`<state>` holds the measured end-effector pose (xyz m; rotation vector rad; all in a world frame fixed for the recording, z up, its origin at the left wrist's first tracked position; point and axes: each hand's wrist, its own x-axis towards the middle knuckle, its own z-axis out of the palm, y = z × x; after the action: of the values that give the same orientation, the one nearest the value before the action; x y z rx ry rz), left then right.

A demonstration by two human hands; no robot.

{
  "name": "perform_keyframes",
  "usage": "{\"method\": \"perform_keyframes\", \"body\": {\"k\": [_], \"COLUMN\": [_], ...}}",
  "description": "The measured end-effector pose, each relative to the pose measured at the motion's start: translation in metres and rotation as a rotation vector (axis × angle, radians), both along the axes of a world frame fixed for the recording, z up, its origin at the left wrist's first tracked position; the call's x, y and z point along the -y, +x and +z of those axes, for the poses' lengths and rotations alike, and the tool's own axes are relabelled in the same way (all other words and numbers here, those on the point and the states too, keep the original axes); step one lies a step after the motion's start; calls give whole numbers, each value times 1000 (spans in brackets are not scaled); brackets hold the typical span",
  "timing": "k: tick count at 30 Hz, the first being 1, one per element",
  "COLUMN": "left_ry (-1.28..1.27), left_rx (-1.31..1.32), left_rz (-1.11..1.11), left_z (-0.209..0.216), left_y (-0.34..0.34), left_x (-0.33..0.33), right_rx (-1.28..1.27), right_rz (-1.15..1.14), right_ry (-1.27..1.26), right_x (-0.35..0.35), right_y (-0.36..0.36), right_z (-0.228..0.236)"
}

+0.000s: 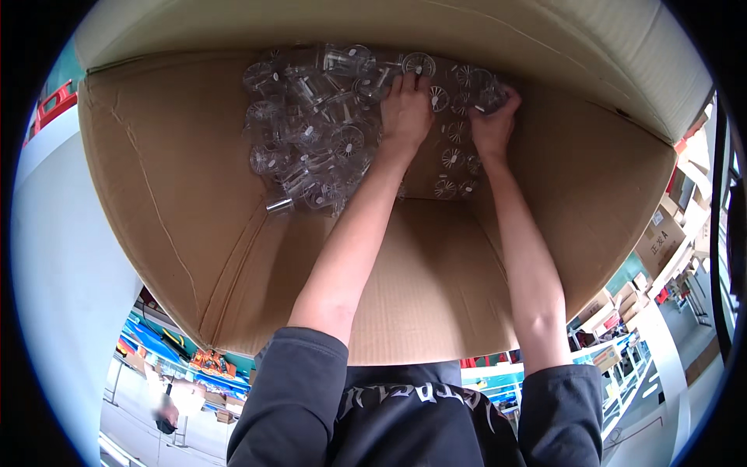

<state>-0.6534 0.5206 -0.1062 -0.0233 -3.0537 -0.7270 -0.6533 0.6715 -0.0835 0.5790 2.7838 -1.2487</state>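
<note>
Both my arms reach deep into a large open cardboard box [420, 280]. A jumbled pile of clear plastic cup-like pieces [311, 132] fills its left and middle part. My left hand [406, 113] is at the pile's right edge, its fingers curled onto a clear plastic cup [419, 65] with a round, spoked end. To the right, my right hand [493, 128] has thumb and fingers closed around another clear plastic cup [488, 95]. Between and below the hands, several clear cups [451, 158] stand in rough rows with their spoked round ends showing.
Tall box walls rise on both sides, including the right wall [583, 171], and a wide flap [389, 27] spans the far side. Outside the box are a pale pillar [58, 233] at left, stacked cartons [660, 241] at right, and another person [170, 409] at lower left.
</note>
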Motion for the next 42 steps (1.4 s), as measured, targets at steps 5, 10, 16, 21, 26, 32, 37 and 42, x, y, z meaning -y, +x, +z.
{"method": "perform_keyframes", "body": {"k": [5,10,16,21,26,32,37,42], "left_ry": [-328,-518,-421,-468,-424,-350,-287,-346], "left_rx": [-81,45,196,252,323,428,508,424], "left_rz": [-236,-235,-228,-346,-375,-329,-340,-365], "left_z": [-7,-27,-26,-12,-5,-7,-8,-23], "left_y": [-48,-49,-49,-53,-64,-69,-59,-43], "left_x": [-14,-28,-17,-3,-2,2,14,8], "right_rx": [129,230,180,167,73,54,-49,-22], "right_rz": [-49,315,721,797,832,827,690,726], "right_ry": [121,218,404,609,793,801,672,614], "right_x": [-12,-6,11,24,23,22,20,17], "right_y": [37,61,68,62,54,57,39,10], "right_z": [2,5,-2,-20,-45,-43,-21,-25]}}
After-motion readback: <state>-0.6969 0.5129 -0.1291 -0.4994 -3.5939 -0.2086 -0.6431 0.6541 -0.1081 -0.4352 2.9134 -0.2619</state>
